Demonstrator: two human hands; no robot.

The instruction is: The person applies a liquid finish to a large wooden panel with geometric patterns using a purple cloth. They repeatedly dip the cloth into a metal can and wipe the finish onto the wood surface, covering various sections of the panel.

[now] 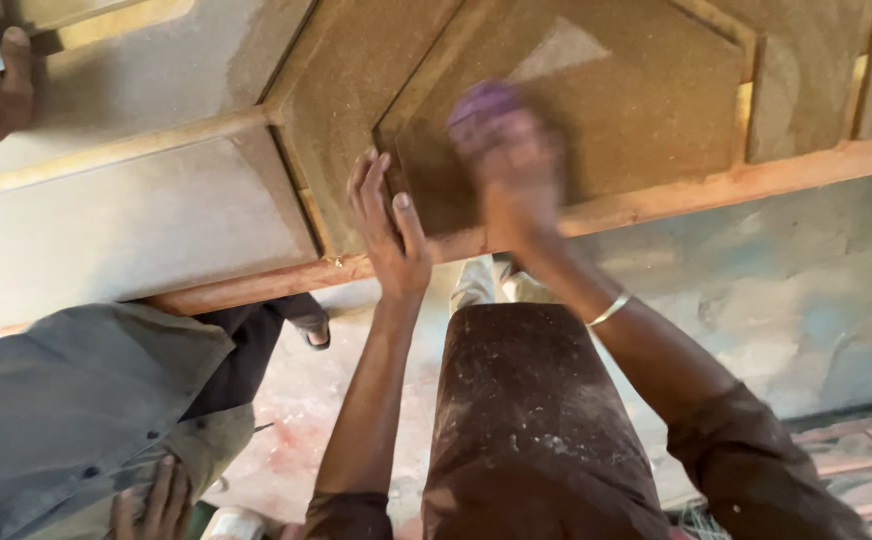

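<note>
The right hand (511,165), blurred, presses a purple pad (483,100) flat on the raised hexagonal panel (596,110) of the dusty door (156,230), while the left hand (388,225), fingers spread and holding nothing, braces just beside it on the panel's left edge.

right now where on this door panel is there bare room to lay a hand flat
The pale flat field left of the left hand is bare. The far right panel is free too. It is crowded at the centre, where the right hand presses a purple pad.
</note>
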